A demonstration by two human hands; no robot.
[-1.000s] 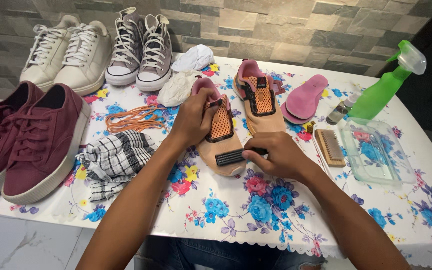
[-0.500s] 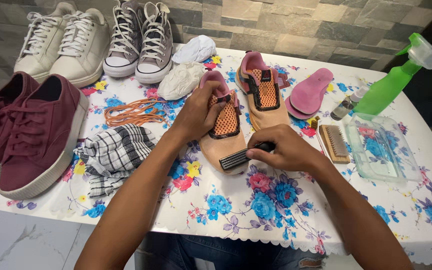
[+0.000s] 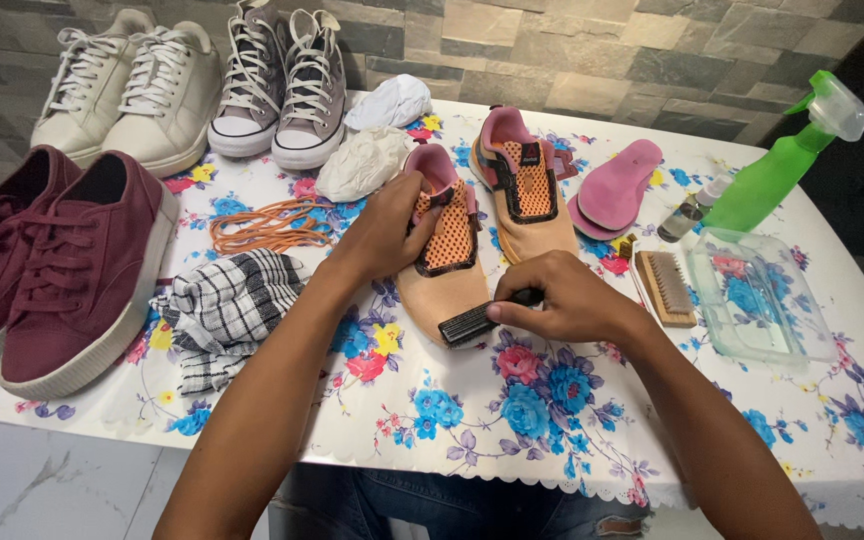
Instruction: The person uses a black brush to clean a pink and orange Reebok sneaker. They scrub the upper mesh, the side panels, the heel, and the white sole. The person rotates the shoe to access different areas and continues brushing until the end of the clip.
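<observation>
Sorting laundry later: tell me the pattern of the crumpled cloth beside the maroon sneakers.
Black-and-white checked cloth, clearest in the head view.

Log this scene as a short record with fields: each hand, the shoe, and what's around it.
left hand: steadies the tan shoe from its side
right hand: holds a black brush at the shoe's toe
second tan shoe: beside it, untouched
laces: orange, loose on the table
left of hands: checked cloth, maroon sneakers
right: wooden brush, clear tray, green spray bottle

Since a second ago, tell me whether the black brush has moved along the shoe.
Yes. The black brush in the right hand slid down from the orange mesh toward the toe of the tan shoe, nearer the table's front edge.
</observation>
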